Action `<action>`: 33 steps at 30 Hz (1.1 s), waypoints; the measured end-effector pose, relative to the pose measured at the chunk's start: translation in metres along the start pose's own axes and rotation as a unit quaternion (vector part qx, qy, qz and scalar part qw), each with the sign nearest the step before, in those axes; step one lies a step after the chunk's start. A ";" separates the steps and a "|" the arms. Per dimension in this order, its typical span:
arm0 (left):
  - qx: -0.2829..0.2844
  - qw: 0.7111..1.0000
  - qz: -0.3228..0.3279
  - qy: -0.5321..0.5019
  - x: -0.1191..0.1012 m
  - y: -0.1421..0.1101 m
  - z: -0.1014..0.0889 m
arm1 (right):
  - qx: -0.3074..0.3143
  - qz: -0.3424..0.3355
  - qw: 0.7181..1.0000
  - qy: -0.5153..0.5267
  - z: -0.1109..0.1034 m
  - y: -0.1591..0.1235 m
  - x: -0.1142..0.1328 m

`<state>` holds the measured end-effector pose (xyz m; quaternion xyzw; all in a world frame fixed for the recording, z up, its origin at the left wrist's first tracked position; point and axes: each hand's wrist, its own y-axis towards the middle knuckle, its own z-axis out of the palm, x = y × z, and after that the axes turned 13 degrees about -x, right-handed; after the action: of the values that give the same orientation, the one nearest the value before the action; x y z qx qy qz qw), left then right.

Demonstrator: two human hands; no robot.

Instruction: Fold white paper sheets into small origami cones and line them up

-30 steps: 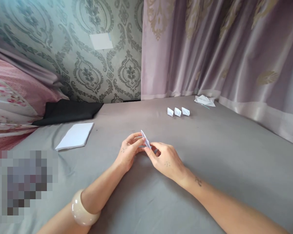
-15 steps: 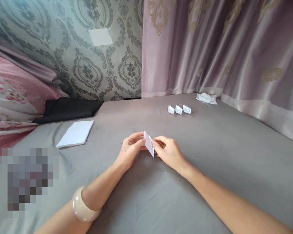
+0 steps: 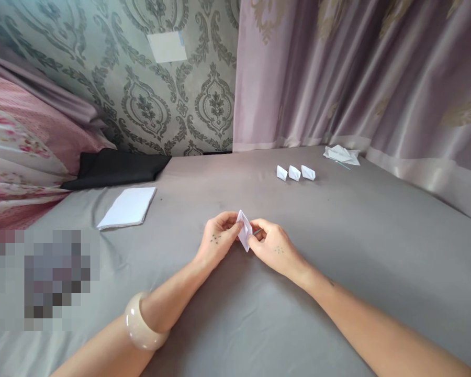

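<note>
Centrally, a small white diamond-shaped piece of folded paper (image 3: 245,231) is held on a tilt over the grey cloth surface (image 3: 235,309), between both hands. Left hand (image 3: 220,235): forearm slants in from lower left, a glossy cream bangle (image 3: 141,325) around it; thumb presses the paper's near face, fingers curled behind. Right hand (image 3: 273,246): forearm slants in from lower right, back of hand up, thumb and fingers narrowed on the paper's right edge. Three small white folded-paper pieces (image 3: 294,173) sit in a row beyond, well apart.
</note>
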<state>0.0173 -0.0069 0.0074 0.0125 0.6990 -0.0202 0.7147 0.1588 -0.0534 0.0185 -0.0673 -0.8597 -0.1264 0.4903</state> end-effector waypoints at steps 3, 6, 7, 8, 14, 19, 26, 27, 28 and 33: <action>0.002 1.000 0.009 0.015 0.002 -0.001 0.002 | -0.013 0.010 1.000 0.013 0.001 0.003 -0.002; 0.003 0.999 0.015 0.039 0.003 -0.003 0.003 | -0.015 0.004 0.999 0.028 0.002 0.005 -0.006; 0.002 0.998 0.010 0.056 0.002 -0.003 0.003 | -0.014 0.002 1.000 0.026 0.002 0.006 -0.006; 0.002 0.997 0.001 0.077 0.002 -0.004 0.003 | -0.015 0.001 1.000 0.022 0.003 0.006 -0.007; 0.007 0.973 0.022 0.228 -0.008 -0.010 0.004 | -0.059 -0.023 0.997 -0.041 0.007 0.006 -0.005; -0.024 0.946 0.088 0.311 -0.013 -0.014 0.006 | -0.035 -0.022 0.996 -0.074 0.007 0.005 -0.002; 0.003 0.956 0.040 0.290 -0.006 -0.006 0.004 | -0.011 0.020 0.994 -0.103 0.002 0.006 0.004; -0.001 0.957 0.040 0.288 -0.005 -0.004 0.004 | -0.006 0.030 0.994 -0.105 0.002 0.008 0.003; -0.006 0.957 0.036 0.288 -0.004 -0.002 0.004 | -0.003 0.037 0.994 -0.107 0.002 0.010 0.003; -0.015 0.955 -0.003 0.295 -0.003 0.005 0.007 | -0.003 0.050 0.991 -0.126 0.004 0.018 0.000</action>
<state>0.0245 -0.0022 0.0109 0.0049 0.8790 -0.0072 0.4768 0.1601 -0.0352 0.0195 -0.1266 -0.9097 -0.0947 0.3840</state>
